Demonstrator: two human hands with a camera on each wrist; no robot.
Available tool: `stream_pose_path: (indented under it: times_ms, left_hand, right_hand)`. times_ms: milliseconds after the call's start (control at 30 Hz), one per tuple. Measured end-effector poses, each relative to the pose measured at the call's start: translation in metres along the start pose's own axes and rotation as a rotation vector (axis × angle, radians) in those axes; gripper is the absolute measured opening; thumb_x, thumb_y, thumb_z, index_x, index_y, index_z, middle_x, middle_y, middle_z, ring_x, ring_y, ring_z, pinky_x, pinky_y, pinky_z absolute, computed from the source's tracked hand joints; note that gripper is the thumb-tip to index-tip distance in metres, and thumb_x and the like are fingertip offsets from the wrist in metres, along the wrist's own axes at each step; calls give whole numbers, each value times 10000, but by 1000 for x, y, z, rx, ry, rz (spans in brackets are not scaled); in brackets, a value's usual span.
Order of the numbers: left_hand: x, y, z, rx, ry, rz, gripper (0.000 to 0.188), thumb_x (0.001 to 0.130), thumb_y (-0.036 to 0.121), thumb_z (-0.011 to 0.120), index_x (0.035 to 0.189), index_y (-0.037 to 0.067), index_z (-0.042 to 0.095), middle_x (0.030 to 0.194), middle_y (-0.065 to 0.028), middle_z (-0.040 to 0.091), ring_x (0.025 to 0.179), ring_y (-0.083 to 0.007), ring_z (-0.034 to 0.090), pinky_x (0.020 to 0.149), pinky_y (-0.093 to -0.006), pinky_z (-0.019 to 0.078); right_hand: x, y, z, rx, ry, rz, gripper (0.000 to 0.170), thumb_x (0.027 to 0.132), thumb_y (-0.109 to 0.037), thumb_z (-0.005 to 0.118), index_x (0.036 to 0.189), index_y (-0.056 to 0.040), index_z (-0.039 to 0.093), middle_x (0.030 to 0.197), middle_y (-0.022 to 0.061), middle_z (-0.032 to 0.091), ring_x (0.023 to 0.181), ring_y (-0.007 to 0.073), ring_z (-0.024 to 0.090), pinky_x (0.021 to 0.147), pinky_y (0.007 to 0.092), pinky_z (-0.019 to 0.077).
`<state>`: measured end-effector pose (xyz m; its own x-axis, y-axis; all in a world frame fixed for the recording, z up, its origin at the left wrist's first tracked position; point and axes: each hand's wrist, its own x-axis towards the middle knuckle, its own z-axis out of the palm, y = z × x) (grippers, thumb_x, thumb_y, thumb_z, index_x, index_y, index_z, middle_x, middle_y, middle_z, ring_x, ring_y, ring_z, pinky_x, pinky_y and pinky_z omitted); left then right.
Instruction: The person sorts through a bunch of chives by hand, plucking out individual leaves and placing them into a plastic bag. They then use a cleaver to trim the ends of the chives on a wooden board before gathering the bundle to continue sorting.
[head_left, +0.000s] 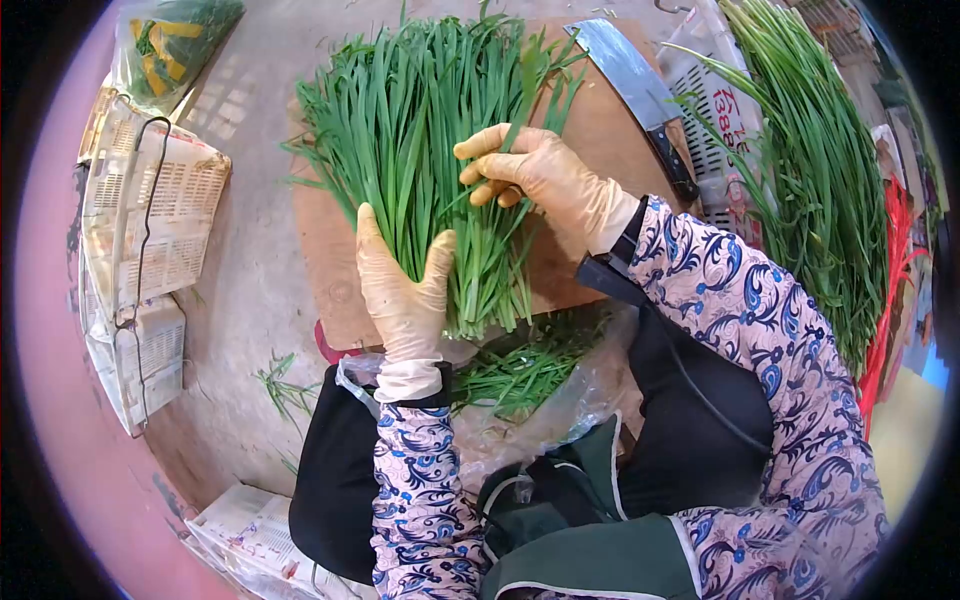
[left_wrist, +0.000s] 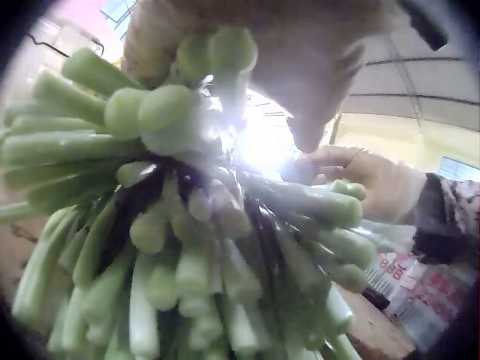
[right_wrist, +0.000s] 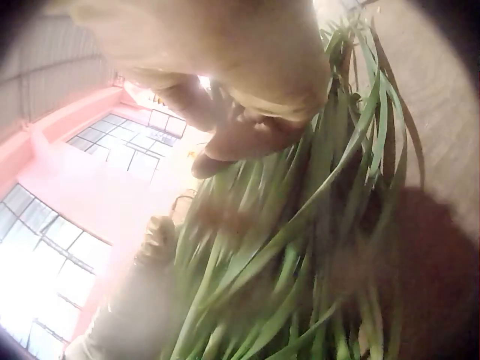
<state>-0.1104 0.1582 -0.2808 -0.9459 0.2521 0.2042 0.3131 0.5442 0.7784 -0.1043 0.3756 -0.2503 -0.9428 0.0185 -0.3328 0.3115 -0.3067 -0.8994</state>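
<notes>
A thick bunch of garlic chives [head_left: 420,130] lies on a wooden board [head_left: 330,260], leaves away from the person and pale cut ends toward the lap. My gloved left hand [head_left: 405,300] rests on the lower left of the bunch, thumb and forefinger stretched out and spread. Its stem ends [left_wrist: 195,277] fill the left wrist view beneath that hand. Above the right side of the bunch, my gloved right hand [head_left: 535,175] has bent fingers and pinches a chive blade crossing them. Leaves hang below its fingers [right_wrist: 255,139] in the right wrist view.
A cleaver [head_left: 625,75] lies on the board's right edge, its black handle toward the person. More long chives [head_left: 820,200] stand at the right by a white crate [head_left: 720,100]. Loose trimmings [head_left: 525,375] lie on plastic in the lap. Crates [head_left: 150,210] stand at left.
</notes>
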Motion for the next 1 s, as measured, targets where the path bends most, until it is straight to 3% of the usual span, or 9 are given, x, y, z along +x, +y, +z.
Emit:
stream_pose_path:
  times_ms: [133, 267, 533, 633, 667, 800, 833, 867, 1000]
  left_hand:
    - [0, 21, 1, 239, -53, 138, 1076, 661, 288, 879, 1465, -56, 253, 1464, -252, 350, 1365, -371, 340, 1141, -421, 271]
    - [-1, 19, 4, 271, -46, 138, 1099, 619, 216, 893, 1467, -53, 247, 1474, -253, 337, 1366, -380, 335, 1149, -418, 266]
    - [-1, 22, 6, 267, -58, 140, 1035, 648, 138, 867, 1470, -33, 262, 1476, -238, 338, 1374, -349, 333, 1157, -401, 248]
    - [2, 10, -3, -25, -85, 50, 1012, 659, 178, 867, 1455, -41, 282, 1478, -242, 343, 1376, -358, 334, 1146, -425, 264]
    - [5, 11, -9, -142, -85, -59, 926, 729, 190, 838, 1451, -40, 305, 1468, -212, 377, 1365, -309, 359, 1135, -391, 280]
    - [21, -9, -30, -287, -128, -114, 738, 825, 235, 769, 1408, -31, 405, 1435, -194, 429, 1316, -291, 426, 1112, -381, 317]
    - [24, -5, -31, -307, -134, -170, 779, 801, 253, 791, 1410, -34, 399, 1430, -205, 429, 1312, -291, 432, 1111, -383, 323]
    - [25, -3, -29, -239, -138, -150, 821, 783, 271, 805, 1417, -34, 381, 1434, -212, 420, 1317, -304, 423, 1112, -394, 324]
    - [23, 10, -20, 13, -189, 29, 989, 724, 347, 847, 1457, -28, 299, 1458, -226, 378, 1350, -356, 369, 1124, -429, 309]
  right_hand:
    - [4, 5, 3, 13, -50, -90, 228, 978, -204, 585, 1138, -44, 599, 968, 73, 674, 791, 144, 681, 661, 253, 514]
    - [3, 4, 2, 20, -40, -136, 214, 988, -203, 561, 1116, -39, 611, 943, 61, 674, 784, 138, 678, 669, 246, 519]
    - [3, -10, -9, 64, 36, -136, 306, 1017, -277, 497, 1177, -56, 636, 899, 27, 659, 748, 101, 641, 667, 236, 502]
    - [1, -10, -15, 32, 52, -177, 285, 1000, -306, 516, 1079, -72, 659, 844, 43, 675, 696, 119, 659, 612, 238, 494]
    - [-2, -13, -15, 23, 27, -191, 299, 995, -310, 512, 1080, -65, 661, 836, 40, 673, 690, 117, 653, 615, 237, 490]
    - [-10, -33, -11, -54, -166, -306, 339, 999, -293, 487, 1171, -50, 648, 877, 42, 674, 723, 132, 658, 657, 236, 498]
    - [-14, -41, -6, -78, -201, -341, 344, 1001, -294, 481, 1184, -53, 645, 885, 46, 674, 736, 137, 660, 673, 239, 505]
    - [-28, -58, 2, 170, -233, -135, 291, 1003, -216, 514, 1161, 9, 611, 860, 69, 668, 707, 150, 653, 646, 253, 515]
    - [-39, -69, 26, 20, -328, -219, 304, 1023, -213, 469, 1168, 10, 617, 861, 75, 672, 692, 135, 655, 628, 241, 519]
